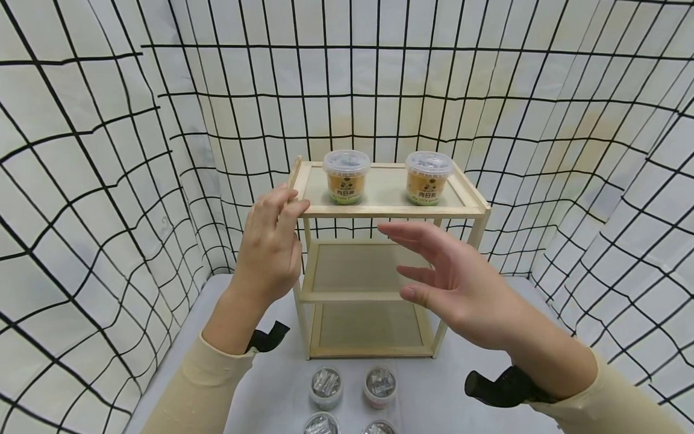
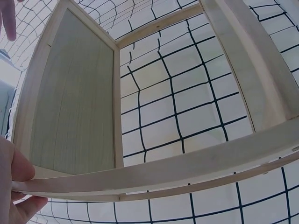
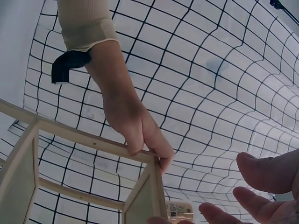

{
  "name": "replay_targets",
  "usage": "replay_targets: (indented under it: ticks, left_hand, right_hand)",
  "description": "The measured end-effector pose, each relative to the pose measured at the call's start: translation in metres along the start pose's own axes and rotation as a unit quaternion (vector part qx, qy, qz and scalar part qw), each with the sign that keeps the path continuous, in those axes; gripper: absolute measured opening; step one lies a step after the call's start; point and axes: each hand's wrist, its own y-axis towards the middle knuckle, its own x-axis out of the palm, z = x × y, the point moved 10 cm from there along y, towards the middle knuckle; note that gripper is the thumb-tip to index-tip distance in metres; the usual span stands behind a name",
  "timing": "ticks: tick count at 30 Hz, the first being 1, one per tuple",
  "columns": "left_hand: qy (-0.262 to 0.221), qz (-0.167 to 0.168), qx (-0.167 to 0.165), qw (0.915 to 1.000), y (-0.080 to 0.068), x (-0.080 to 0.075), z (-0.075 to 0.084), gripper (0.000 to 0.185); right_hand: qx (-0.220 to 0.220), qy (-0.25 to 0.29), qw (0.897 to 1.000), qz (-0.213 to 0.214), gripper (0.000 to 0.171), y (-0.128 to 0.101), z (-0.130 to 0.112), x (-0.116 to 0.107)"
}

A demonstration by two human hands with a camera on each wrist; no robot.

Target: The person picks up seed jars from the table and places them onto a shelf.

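wooden shelf (image 1: 352, 269) is standing on worktop (image 1: 265, 386) | left hand (image 1: 268, 244) is pinching its top tier (image 1: 387, 188) at front-left corner | right hand (image 1: 466, 286) is hovering, grip wide, near front edge | left tub (image 1: 347, 178) and right tub (image 1: 428, 179) are sitting on that tier, toward opposite side edges

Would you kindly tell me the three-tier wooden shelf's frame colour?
The frame is pale beige, clearest in the head view.

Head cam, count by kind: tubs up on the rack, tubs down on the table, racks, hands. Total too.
Rack tubs: 2
Table tubs: 4 in view, nearest two cut off by the picture's edge
Wooden rack: 1
Left hand and right hand: 2
Total: 9
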Motion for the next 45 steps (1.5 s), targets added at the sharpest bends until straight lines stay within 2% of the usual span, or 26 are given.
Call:
replay_targets:
  ticks: [6,16,28,36,45]
  left_hand:
    - [0.0,0.003,0.001,1.0,0.0,-0.002,0.0,0.047]
    - [-0.004,0.003,0.002,1.0,0.001,-0.003,0.001,0.047]
    - [-0.005,0.008,0.006,0.9999,0.002,-0.003,0.003,0.047]
    - [-0.005,0.009,0.005,0.9999,0.001,-0.003,0.002,0.047]
    - [-0.005,0.013,0.005,0.9999,0.002,-0.003,0.003,0.046]
  right_hand:
    - [0.003,0.012,1.0,0.002,0.077,-0.015,0.011,0.001]
    - [0.049,0.02,0.999,0.004,0.077,-0.04,0.047,0.005]
    - [0.038,0.043,0.998,0.026,0.07,-0.066,0.083,0.007]
    - [0.026,0.071,0.997,0.018,0.065,-0.08,0.104,0.016]
    - [0.086,0.085,0.993,-0.001,0.067,-0.093,0.139,0.031]
